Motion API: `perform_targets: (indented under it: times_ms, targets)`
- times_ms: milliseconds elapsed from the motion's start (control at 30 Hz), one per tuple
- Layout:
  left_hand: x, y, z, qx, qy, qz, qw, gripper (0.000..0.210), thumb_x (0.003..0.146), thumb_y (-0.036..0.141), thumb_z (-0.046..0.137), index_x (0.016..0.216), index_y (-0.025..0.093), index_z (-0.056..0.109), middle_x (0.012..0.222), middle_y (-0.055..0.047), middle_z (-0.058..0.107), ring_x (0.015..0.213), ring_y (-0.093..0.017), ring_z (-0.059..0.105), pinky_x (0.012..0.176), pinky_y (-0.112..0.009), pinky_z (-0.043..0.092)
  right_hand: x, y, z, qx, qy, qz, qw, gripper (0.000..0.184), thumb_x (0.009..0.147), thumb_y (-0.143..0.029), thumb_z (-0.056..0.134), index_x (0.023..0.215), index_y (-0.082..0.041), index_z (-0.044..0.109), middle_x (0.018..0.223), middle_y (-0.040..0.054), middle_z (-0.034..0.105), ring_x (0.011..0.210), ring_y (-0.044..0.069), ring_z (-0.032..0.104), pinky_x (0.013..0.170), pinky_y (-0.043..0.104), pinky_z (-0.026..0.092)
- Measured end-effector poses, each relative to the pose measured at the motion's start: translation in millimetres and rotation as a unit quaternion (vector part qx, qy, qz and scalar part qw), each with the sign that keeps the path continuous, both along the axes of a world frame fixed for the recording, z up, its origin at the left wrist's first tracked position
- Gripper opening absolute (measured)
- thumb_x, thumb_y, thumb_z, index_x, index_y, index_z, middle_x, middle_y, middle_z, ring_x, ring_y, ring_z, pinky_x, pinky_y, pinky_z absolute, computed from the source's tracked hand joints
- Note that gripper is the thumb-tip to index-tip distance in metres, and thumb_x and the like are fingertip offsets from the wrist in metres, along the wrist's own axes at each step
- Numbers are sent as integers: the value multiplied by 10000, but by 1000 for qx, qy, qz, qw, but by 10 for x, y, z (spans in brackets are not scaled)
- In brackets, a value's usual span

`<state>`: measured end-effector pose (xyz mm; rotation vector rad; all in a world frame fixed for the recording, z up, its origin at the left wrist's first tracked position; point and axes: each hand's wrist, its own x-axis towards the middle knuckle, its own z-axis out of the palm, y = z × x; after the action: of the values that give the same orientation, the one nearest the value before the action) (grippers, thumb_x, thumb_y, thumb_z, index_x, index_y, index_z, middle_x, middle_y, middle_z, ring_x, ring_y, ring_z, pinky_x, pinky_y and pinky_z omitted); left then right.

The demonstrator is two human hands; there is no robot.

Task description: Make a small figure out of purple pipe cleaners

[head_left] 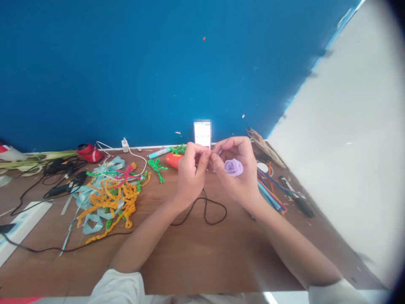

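The pale sleeves [118, 287] lay nearest, at the front edge of the bench [196, 261], and both bare forearms reached forward and inward from them, raised over the wood. A black cable [226, 212] looped on the surface between the arms. Beyond it the two hands met in mid-air, thumb tips touching or almost so. The left hand [191, 175] was pinched closed, its thumb pressed against the bent index finger; whatever lay between the tips was too small to tell. The right hand [242, 177] had its thumb and index tips brought together beside the left's, the other fingers curled into a loose hollow. In that hollow it held a fuzzy purple flower [233, 167], clear of the bench, its face toward the viewer.

To the left lay a tangle of orange fuzzy strips [126, 207] on pale blue ribbon [95, 223]; to the right, partly behind the right forearm, a bundle of coloured strips [270, 196]. Farther back, a red object [173, 161] sat behind the left hand, and a lit phone [202, 133] stood upright before the blue wall [202, 63].
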<state>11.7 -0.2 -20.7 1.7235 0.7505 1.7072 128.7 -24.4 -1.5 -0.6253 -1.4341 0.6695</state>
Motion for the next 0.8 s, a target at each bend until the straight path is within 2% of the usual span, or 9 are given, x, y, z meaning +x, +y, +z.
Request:
perform_targets:
  times_ms: [300,467,667,800]
  targets:
    - [1,19,-43,40,26,55,997,142,985,333,547,914,210,538,835,-2,627,776,-118,617,690,-257,495,-65,-63,-46,2,-24,-101,995,251,894,-165,644,1020,-259,447,940,9,587,788,151,619,638,297,523]
    - [-5,22,-39,58,35,62,996,115,987,301,547,913,214,544,820,3,631,765,-115,616,697,-258,494,-66,-65,-56,-5,-21,-91,996,230,904,-181,637,1021,-257,454,954,14,586,799,149,610,652,297,513]
    - [-32,-2,15,67,47,23,996,125,979,287,566,882,211,542,808,9,644,744,-108,611,686,-248,478,-69,-58,-30,5,8,-56,998,221,917,-162,600,992,-258,415,932,2,546,754,128,574,614,273,494]
    - [-26,-32,48,29,29,26,999,158,968,332,582,874,211,546,818,4,640,752,-114,604,677,-249,470,-113,-62,-23,36,10,-55,998,241,909,-147,592,960,-260,385,910,-8,526,773,124,567,634,266,502]
